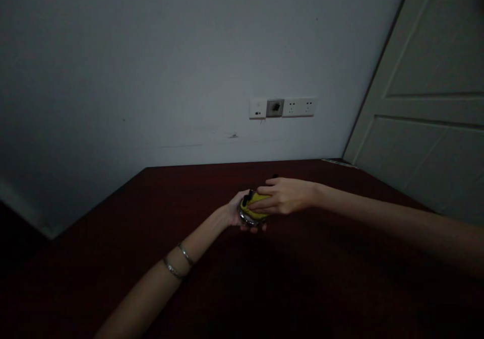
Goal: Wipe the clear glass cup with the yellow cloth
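In the middle of the head view, my left hand is wrapped from below and the left side round a small round object with a shiny metal-looking rim. A soft-looking yellow piece with black parts covers its top; the dim light hides exactly what it is. My right hand comes in from the right, its fingers bent down over the yellow piece and pressing on it. One finger is lifted a little above the others. Both hands are held above the dark red tabletop.
Behind the table rises a pale wall with a row of sockets. A panelled door stands at the right. A small dark item shows just behind my right hand. Two bracelets circle my left forearm.
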The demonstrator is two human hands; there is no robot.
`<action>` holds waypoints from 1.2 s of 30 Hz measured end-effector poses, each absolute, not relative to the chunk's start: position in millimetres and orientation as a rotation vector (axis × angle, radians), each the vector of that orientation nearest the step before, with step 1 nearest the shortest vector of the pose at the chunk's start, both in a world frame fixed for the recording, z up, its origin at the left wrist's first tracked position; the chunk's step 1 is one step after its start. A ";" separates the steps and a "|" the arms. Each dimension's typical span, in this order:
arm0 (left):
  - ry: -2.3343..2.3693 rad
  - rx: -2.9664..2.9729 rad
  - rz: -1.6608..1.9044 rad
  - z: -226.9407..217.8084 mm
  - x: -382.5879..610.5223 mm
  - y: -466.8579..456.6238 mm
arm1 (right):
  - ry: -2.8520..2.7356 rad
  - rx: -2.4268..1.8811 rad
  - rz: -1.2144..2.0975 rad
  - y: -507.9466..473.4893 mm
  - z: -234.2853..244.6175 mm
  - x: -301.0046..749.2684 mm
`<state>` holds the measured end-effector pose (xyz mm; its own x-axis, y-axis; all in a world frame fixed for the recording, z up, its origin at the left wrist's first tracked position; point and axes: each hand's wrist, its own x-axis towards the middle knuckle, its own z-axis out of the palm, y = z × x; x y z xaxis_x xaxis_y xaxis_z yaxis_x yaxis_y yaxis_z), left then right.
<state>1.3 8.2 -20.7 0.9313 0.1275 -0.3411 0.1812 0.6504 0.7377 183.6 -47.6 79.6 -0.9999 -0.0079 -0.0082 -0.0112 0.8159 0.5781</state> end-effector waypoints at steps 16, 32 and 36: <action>0.729 0.908 0.693 -0.8 2.9 -4.2 | 2.992 1.254 0.646 -78.7 38.1 153.1; 0.621 0.778 1.049 -7.9 12.3 -9.2 | 2.111 2.081 -2.820 -69.7 37.4 133.8; 0.590 0.770 0.922 -7.4 7.5 -6.5 | 2.417 2.134 -2.738 -74.8 45.9 151.8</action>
